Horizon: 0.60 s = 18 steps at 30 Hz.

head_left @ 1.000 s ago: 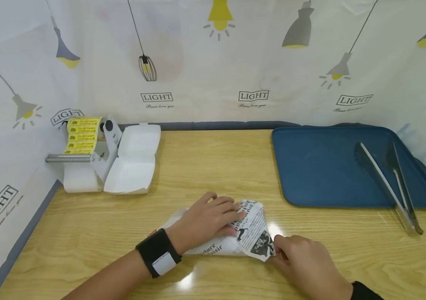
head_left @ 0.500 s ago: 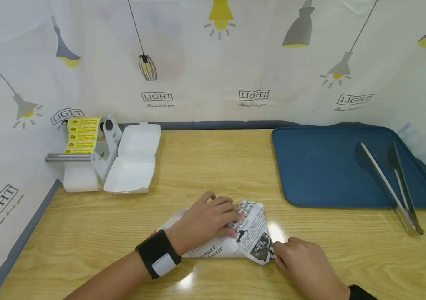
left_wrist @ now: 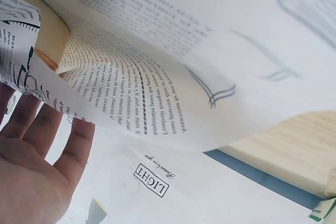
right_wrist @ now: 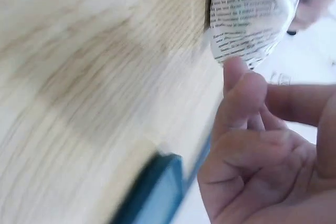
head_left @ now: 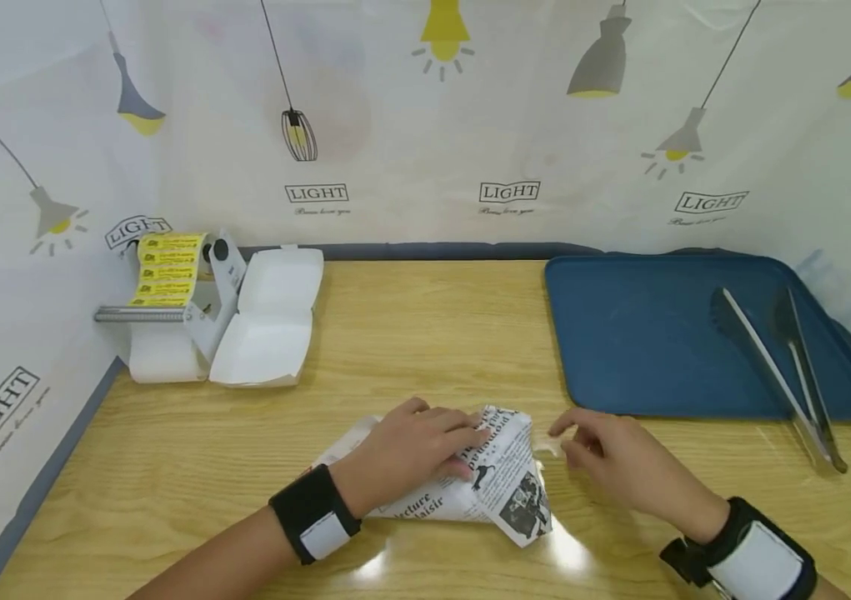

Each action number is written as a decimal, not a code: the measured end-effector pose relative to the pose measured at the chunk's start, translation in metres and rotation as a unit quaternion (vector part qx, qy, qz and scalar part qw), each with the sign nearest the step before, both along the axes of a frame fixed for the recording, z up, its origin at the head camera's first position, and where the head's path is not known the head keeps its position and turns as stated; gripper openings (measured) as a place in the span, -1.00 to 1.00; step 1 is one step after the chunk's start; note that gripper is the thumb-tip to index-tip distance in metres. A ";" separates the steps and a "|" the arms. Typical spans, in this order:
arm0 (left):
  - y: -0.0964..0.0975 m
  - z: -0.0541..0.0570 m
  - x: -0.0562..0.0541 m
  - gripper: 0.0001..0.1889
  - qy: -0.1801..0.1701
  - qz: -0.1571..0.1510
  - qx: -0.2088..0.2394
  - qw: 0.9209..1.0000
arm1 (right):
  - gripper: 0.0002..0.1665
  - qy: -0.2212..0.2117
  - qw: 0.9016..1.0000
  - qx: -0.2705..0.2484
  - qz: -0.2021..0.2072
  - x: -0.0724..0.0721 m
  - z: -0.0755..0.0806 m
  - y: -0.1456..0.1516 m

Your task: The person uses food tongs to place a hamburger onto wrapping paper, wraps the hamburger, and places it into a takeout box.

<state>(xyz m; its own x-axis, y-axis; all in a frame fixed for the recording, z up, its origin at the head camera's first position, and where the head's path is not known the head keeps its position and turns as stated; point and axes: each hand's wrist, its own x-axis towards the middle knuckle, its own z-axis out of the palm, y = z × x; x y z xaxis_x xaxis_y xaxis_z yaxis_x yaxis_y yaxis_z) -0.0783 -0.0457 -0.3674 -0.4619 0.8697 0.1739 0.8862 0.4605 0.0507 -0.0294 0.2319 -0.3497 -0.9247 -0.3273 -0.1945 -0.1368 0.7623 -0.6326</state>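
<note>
A newsprint-patterned wrapping paper lies folded on the table, with its right end folded over to a pointed corner. My left hand rests on top, fingers spread over the fold. Inside the paper, the left wrist view shows a pale, bread-like piece with a browned edge; most of it is hidden. Just right of the paper's end is my right hand, thumb and forefinger a little apart and the other fingers loosely curled. Nothing shows between them, and in the head view they are clear of the paper.
A blue tray stands at the back right, with metal tongs lying over its front edge. At the back left are a dispenser with a roll of yellow labels and an opened white carton. A printed sheet backs the table.
My right hand has come away from the paper's lower right corner, moving up to beside its right end, with its fingertips parted. The left hand stays on the paper.
</note>
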 end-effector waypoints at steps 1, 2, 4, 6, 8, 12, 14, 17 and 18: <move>0.001 0.000 0.000 -0.47 -0.002 0.000 -0.001 1.000 | -0.77 -0.019 0.999 -0.032 -0.007 -0.008 -0.001 0.001; 0.002 0.001 0.001 -0.47 -0.004 0.000 -0.001 1.000 | -0.71 -0.037 0.997 -0.062 -0.010 -0.015 -0.004 0.001; 0.004 0.001 0.002 -0.46 0.000 0.000 -0.008 1.000 | -0.66 -0.077 0.990 -0.116 -0.013 -0.027 -0.010 0.000; 0.004 0.002 0.002 -0.45 -0.002 -0.003 -0.012 1.000 | -0.65 -0.107 0.982 -0.157 -0.011 -0.035 -0.018 -0.003; 0.005 0.002 0.002 -0.45 0.006 -0.009 -0.013 1.000 | -0.67 -0.124 0.974 -0.187 -0.019 -0.039 -0.024 -0.007; 0.006 0.002 0.001 -0.48 0.016 -0.018 -0.003 1.000 | -0.70 -0.123 0.970 -0.204 -0.041 -0.042 -0.033 -0.011; 0.006 0.002 0.001 -0.48 0.015 -0.021 -0.002 1.000 | -0.70 -0.121 0.972 -0.195 -0.052 -0.043 -0.033 -0.014; 0.005 0.002 0.000 -0.49 0.007 -0.023 -0.009 1.000 | -0.71 -0.123 0.975 -0.170 -0.072 -0.044 -0.033 -0.020; 0.004 0.003 0.000 -0.50 0.004 -0.022 -0.011 1.000 | -0.71 -0.120 0.977 -0.161 -0.076 -0.045 -0.032 -0.022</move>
